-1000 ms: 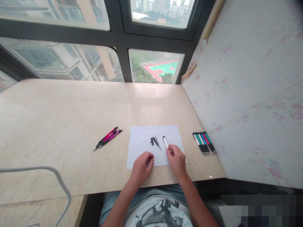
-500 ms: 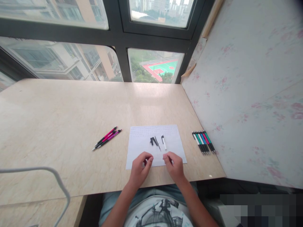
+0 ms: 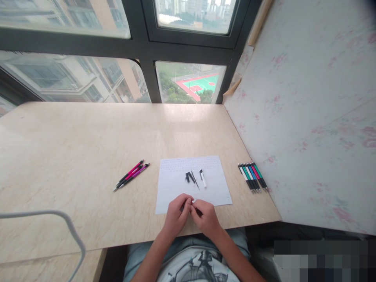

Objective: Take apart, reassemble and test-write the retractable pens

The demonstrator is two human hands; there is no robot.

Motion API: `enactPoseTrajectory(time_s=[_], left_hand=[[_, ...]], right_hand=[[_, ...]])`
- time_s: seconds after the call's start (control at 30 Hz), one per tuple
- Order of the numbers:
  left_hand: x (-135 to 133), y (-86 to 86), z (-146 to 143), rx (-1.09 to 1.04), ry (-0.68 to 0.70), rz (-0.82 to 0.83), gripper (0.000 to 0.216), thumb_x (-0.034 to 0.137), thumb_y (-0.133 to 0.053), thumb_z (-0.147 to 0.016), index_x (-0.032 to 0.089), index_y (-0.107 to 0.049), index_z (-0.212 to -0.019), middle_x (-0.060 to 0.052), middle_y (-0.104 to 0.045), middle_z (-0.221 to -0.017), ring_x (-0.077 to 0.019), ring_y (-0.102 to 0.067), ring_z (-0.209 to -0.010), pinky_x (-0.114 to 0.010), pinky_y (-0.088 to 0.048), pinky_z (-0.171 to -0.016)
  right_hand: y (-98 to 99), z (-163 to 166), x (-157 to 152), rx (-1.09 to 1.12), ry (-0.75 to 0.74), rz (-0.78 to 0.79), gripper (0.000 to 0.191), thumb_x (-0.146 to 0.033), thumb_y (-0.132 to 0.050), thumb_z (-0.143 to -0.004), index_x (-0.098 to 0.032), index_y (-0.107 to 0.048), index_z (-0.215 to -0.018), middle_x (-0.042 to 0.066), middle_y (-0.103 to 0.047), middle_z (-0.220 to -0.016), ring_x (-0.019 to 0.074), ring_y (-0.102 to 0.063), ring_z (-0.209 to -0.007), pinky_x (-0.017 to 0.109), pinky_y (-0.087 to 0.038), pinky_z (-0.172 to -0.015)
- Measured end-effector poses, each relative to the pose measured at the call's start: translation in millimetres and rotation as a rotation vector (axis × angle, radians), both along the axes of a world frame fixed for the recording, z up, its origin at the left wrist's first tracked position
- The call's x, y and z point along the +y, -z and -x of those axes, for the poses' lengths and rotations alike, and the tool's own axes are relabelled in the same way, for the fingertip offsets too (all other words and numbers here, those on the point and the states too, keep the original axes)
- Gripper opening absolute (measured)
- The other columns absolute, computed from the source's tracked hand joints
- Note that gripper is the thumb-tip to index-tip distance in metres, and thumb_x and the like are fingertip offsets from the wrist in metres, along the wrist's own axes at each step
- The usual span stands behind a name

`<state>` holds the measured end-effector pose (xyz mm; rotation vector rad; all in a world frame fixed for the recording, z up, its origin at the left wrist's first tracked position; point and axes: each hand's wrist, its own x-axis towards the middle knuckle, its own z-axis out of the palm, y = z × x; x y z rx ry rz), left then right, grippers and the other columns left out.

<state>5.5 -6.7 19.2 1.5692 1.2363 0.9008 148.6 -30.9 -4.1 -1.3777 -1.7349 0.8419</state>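
My left hand (image 3: 178, 212) and my right hand (image 3: 206, 217) meet over the near edge of a sheet of paper (image 3: 169, 192). Both are closed, thumbs and fingertips pinched together and touching each other. Whatever they pinch, if anything, is too small or hidden to make out. Just beyond the fingers, loose pen parts lie on the paper. There is a white pen barrel (image 3: 204, 182) with a black clip, a thin dark refill (image 3: 195, 181), a black tube-like piece (image 3: 191, 178) and a shorter black piece (image 3: 187, 178).
Several pink and purple pens (image 3: 131, 175) lie on the table (image 3: 88, 156) to the left. A row of several pens (image 3: 252, 177) in mixed colours lies by the wall (image 3: 308, 117) on the right. A grey cable (image 3: 66, 219) curves across the near left.
My two hands have come together from apart, so the fingertips now touch. Both have drawn slightly closer to the table's front edge. The pen parts stay in place.
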Motion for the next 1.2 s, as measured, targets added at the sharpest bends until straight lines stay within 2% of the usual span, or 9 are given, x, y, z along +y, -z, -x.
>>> enactPoseTrajectory(time_s=[0.27,0.37,0.47,0.6,0.73,0.83,0.97,1.07,1.2], left_hand=[[0.4,2.1,3.7,-0.057,-0.053,0.066,0.022,0.037,-0.054,-0.089,0.020,-0.068,-0.089,-0.005,-0.070,-0.081,-0.0207,-0.063,-0.076,-0.030,-0.048,-0.070],[0.0,2.0,4.4,-0.100,-0.058,0.108,0.022,0.037,-0.056,-0.088,0.020,-0.067,-0.095,-0.006,-0.071,-0.082,-0.0208,-0.064,-0.077,-0.031,-0.050,-0.071],[-0.3,2.4,4.5,-0.131,-0.051,0.105,0.020,0.036,-0.057,-0.088,0.019,-0.067,-0.095,-0.007,-0.071,-0.085,-0.0208,-0.065,-0.080,-0.031,-0.050,-0.072],[-0.4,3.6,4.9,-0.161,-0.048,0.098,0.019,0.034,-0.058,-0.087,0.019,-0.067,-0.094,-0.007,-0.070,-0.086,-0.0196,-0.064,-0.078,-0.029,-0.050,-0.070],[-1.4,5.0,5.9,-0.207,-0.057,0.130,0.021,0.034,-0.057,-0.087,0.019,-0.066,-0.098,-0.007,-0.070,-0.084,-0.0185,-0.063,-0.076,-0.028,-0.050,-0.065],[-2.6,6.2,6.1,-0.230,-0.054,0.144,0.021,0.035,-0.057,-0.088,0.019,-0.065,-0.099,-0.007,-0.069,-0.083,-0.0178,-0.062,-0.075,-0.027,-0.050,-0.063],[-2.9,6.6,5.4,-0.260,-0.069,0.164,0.023,0.038,-0.058,-0.087,0.019,-0.066,-0.098,-0.007,-0.069,-0.083,-0.0175,-0.061,-0.073,-0.026,-0.049,-0.060],[-2.2,4.4,4.5,-0.277,-0.065,0.177,0.027,0.040,-0.058,-0.087,0.018,-0.066,-0.101,-0.006,-0.067,-0.083,-0.0166,-0.060,-0.071,-0.025,-0.048,-0.058],[-2.6,-1.4,3.0,-0.328,-0.055,0.229,0.032,0.043,-0.059,-0.086,0.016,-0.066,-0.102,-0.004,-0.065,-0.076,-0.0139,-0.055,-0.061,-0.024,-0.045,-0.052]], right_hand=[[-8.3,0.4,1.1,0.078,0.045,0.082,0.036,-0.035,-0.047,-0.094,-0.021,-0.059,-0.063,0.000,-0.054,-0.058,0.0146,-0.048,-0.056,0.027,-0.033,-0.056],[-13.5,-9.3,9.0,0.085,0.153,0.114,0.036,-0.038,-0.045,-0.095,-0.020,-0.063,-0.069,0.000,-0.058,-0.061,0.0154,-0.051,-0.057,0.026,-0.037,-0.056],[-14.9,-23.6,22.0,-0.095,0.337,0.036,0.031,-0.037,-0.044,-0.095,-0.019,-0.065,-0.082,0.003,-0.064,-0.072,0.0170,-0.055,-0.064,0.028,-0.040,-0.061],[-12.3,-33.1,35.9,-0.464,0.441,0.003,0.021,-0.035,-0.052,-0.090,-0.019,-0.063,-0.099,0.007,-0.066,-0.085,0.0206,-0.059,-0.073,0.028,-0.035,-0.059],[-11.8,-29.6,40.3,-0.640,0.435,0.051,0.013,-0.031,-0.056,-0.087,-0.020,-0.062,-0.089,0.007,-0.066,-0.086,0.0203,-0.059,-0.071,0.028,-0.026,-0.053],[-16.9,-31.0,41.1,-0.521,0.469,0.095,0.015,-0.030,-0.052,-0.090,-0.021,-0.062,-0.083,0.005,-0.067,-0.078,0.0191,-0.058,-0.066,0.028,-0.027,-0.054],[-28.2,-37.5,37.5,-0.096,0.425,0.160,0.032,-0.041,-0.044,-0.094,-0.020,-0.061,-0.076,0.003,-0.064,-0.067,0.0172,-0.056,-0.060,0.027,-0.036,-0.057],[-35.9,-35.5,30.3,0.146,0.262,0.223,0.043,-0.047,-0.038,-0.097,-0.019,-0.059,-0.071,0.000,-0.058,-0.061,0.0147,-0.051,-0.055,0.026,-0.038,-0.055],[-44.9,-25.0,22.9,0.178,-0.039,0.217,0.043,-0.046,-0.043,-0.097,-0.018,-0.062,-0.070,-0.001,-0.056,-0.062,0.0138,-0.052,-0.059,0.025,-0.038,-0.057]])
